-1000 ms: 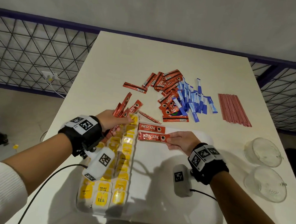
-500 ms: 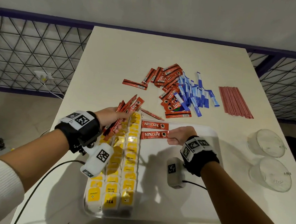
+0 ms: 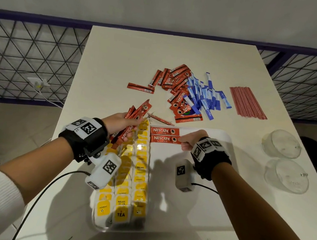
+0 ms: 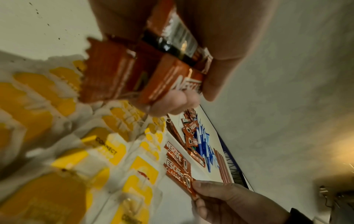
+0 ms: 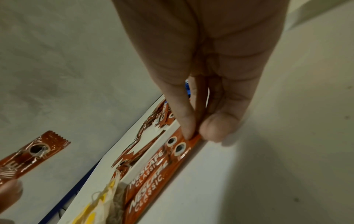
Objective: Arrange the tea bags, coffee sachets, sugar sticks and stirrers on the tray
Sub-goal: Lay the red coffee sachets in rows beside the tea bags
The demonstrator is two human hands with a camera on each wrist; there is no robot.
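Both hands hover over the far end of the tray. My left hand [image 3: 121, 124] grips a fanned bundle of red coffee sachets [image 3: 134, 121] above the tea bags; the left wrist view shows its fingers [image 4: 172, 103] curled round the bundle's lower ends. My right hand [image 3: 190, 140] pinches the right end of the nearer placed sachet [image 3: 163, 139] between thumb and forefinger, as the right wrist view confirms.

Largest to smallest: the white desk [image 3: 121, 57] carries everything. The white tray [image 3: 193, 211] lies at its near edge. Three columns of yellow-tagged tea bags [image 3: 127, 185] fill the tray's left part. Two glass cups [image 3: 282, 144] sit on the desk, right of the tray. A loose pile of coffee sachets [image 3: 178, 94] lies beyond the tray, overlapping the blue sugar sticks [image 3: 205, 93] beside it. Red stirrers [image 3: 247, 102] form a neat bundle further right. A second placed sachet [image 3: 164, 130] lies on the tray, parallel and just beyond the pinched one, both beside the tea bags.
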